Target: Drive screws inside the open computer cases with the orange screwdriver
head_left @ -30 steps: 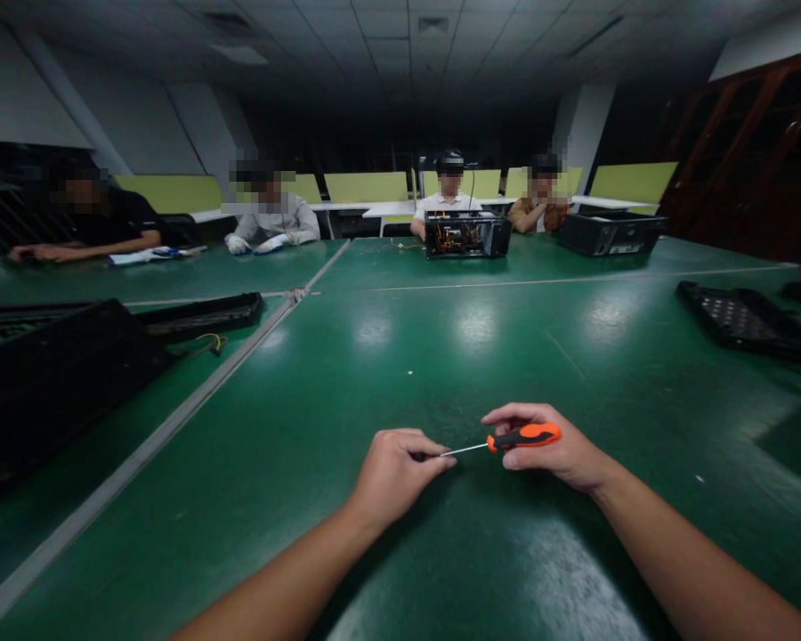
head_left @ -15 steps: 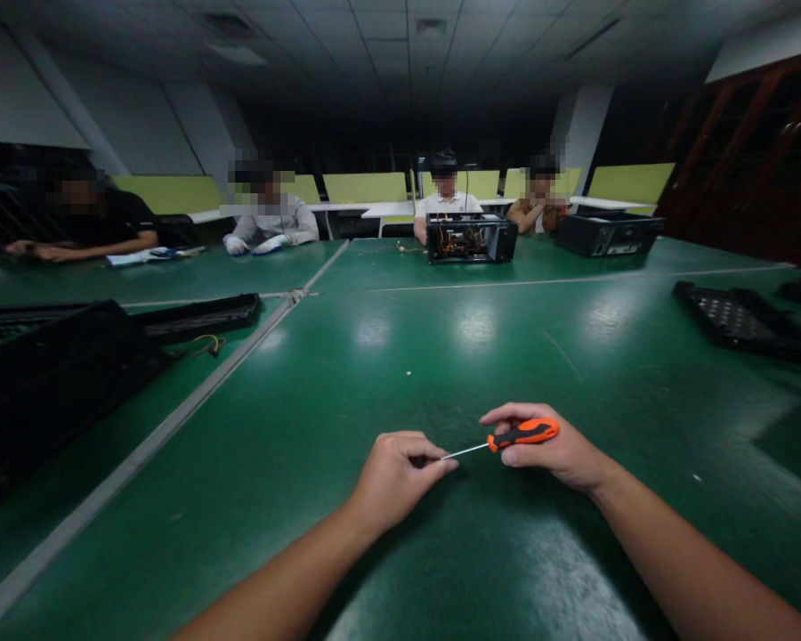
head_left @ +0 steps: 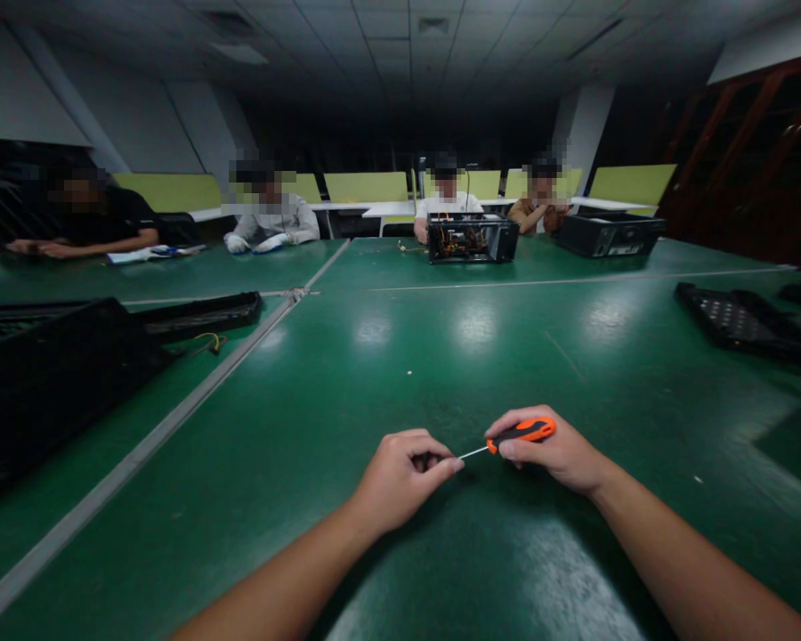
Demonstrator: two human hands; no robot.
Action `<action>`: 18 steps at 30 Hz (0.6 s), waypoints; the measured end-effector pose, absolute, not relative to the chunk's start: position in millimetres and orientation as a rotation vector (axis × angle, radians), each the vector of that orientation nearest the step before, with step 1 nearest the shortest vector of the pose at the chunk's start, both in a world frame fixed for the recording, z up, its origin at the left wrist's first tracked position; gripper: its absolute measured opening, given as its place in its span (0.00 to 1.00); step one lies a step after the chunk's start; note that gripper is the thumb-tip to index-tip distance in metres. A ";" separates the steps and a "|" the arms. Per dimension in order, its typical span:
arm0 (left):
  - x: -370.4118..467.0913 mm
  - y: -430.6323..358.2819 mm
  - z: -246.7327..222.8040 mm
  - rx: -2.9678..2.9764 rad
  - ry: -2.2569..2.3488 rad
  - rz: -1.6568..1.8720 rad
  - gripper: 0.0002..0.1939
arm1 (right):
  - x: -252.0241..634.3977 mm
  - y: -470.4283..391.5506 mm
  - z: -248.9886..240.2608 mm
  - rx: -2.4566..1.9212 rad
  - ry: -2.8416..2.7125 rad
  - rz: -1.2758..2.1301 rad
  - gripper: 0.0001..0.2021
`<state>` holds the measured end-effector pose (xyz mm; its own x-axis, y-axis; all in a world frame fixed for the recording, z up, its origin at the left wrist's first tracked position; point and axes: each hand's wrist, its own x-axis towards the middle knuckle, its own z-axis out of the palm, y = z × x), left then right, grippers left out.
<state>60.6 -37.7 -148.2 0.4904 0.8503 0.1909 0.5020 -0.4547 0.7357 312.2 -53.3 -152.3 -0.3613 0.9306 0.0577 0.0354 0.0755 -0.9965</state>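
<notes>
An orange and black screwdriver (head_left: 524,432) is held between my two hands, low over the green table (head_left: 347,383). My right hand (head_left: 561,454) is closed on its handle, with the fingers and thumb near the shaft end. My left hand (head_left: 404,472) pinches the thin metal shaft, thumb against fingers, and hides the tip. A short bare stretch of shaft shows between the hands. Whether the left fingers also hold something small, I cannot tell.
Black case parts (head_left: 67,365) lie on the left, with a yellow wire by them. An opened computer case (head_left: 473,239) and a closed-looking one (head_left: 610,233) stand at the far side, where several people sit. A black perforated panel (head_left: 740,322) lies right.
My right fingers have closed further round the screwdriver's handle. The left fingertips now sit nearer the handle, so less of the shaft shows.
</notes>
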 end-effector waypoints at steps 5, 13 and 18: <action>59.7 -37.4 -149.7 2.163 1.061 0.725 0.11 | 310.7 -54.1 -150.1 -0.969 -1.516 1.418 0.13; 59.7 -39.0 -144.0 2.131 1.072 0.833 0.07 | 313.4 -53.3 -153.2 -0.972 -1.556 1.385 0.14; 60.0 -41.8 -141.0 2.135 1.065 0.915 0.05 | 314.7 -52.1 -154.2 -0.969 -1.564 1.366 0.14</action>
